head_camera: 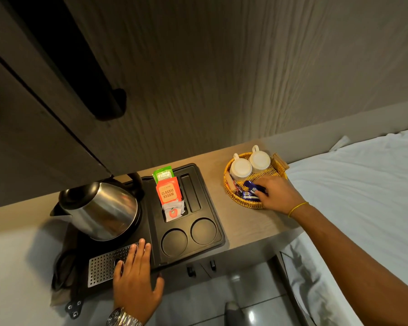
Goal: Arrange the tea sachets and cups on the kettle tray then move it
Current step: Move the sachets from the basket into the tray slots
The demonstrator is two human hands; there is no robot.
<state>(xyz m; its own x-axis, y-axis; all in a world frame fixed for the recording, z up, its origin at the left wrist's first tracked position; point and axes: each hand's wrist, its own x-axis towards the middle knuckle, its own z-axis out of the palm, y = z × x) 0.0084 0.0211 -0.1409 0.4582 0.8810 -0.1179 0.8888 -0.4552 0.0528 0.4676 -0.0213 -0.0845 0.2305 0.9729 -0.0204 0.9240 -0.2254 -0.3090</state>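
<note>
A black kettle tray (212, 208) lies on a wooden shelf with a steel kettle (101, 208) on its left part. Tea sachets, green (163, 175), orange (169, 192) and white (172, 211), stand in one slot; the slot beside it and two round cup recesses (189, 236) hold nothing. My left hand (134, 276) rests flat on the tray's perforated metal grille (101, 264). To the right, a wicker basket (231, 194) holds two upturned white cups (250, 164) and blue sachets (251, 191). My right hand (277, 194) is in the basket, fingers closed on blue sachets.
A dark cabinet with a long black handle (90, 90) overhangs the kettle at the left. A bed with white sheets (363, 196) lies right of the shelf. The shelf's front edge runs just below the tray, with tiled floor (245, 302) beneath.
</note>
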